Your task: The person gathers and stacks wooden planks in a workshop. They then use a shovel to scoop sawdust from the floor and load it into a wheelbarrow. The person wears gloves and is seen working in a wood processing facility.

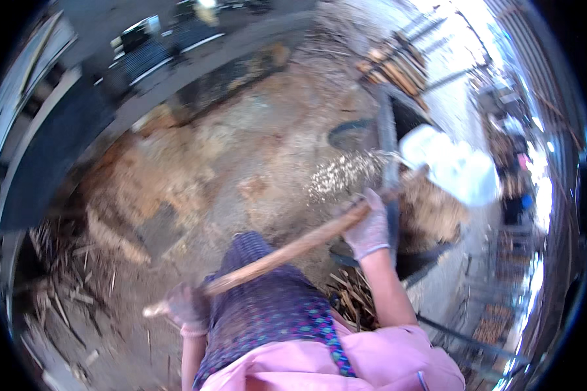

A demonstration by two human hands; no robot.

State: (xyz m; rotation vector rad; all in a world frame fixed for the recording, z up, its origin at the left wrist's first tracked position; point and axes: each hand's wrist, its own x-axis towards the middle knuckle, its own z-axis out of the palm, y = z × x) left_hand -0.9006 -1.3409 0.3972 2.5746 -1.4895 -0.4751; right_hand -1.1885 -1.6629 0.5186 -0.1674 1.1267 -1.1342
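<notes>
A long wooden tool handle (287, 254) slants across my body, rising from lower left to upper right. My gloved left hand (188, 309) is closed round it close to its lower end. Farther up the shaft, my gloved right hand (368, 228) grips it too. The shaft's far end reaches over a heap of brown loose material (430, 212) beside a dark upright edge; what sits on that end cannot be made out. Pale scattered bits (346, 174) lie on the dirt floor just beyond my right hand. The picture is smeared by motion.
A bulging white sack (453, 166) stands at the right. Cut wood pieces (398, 68) are stacked at the far right, with sticks (68, 300) strewn at the left and split wood (353, 296) by my right side. Dark metal structures (59, 153) line the left.
</notes>
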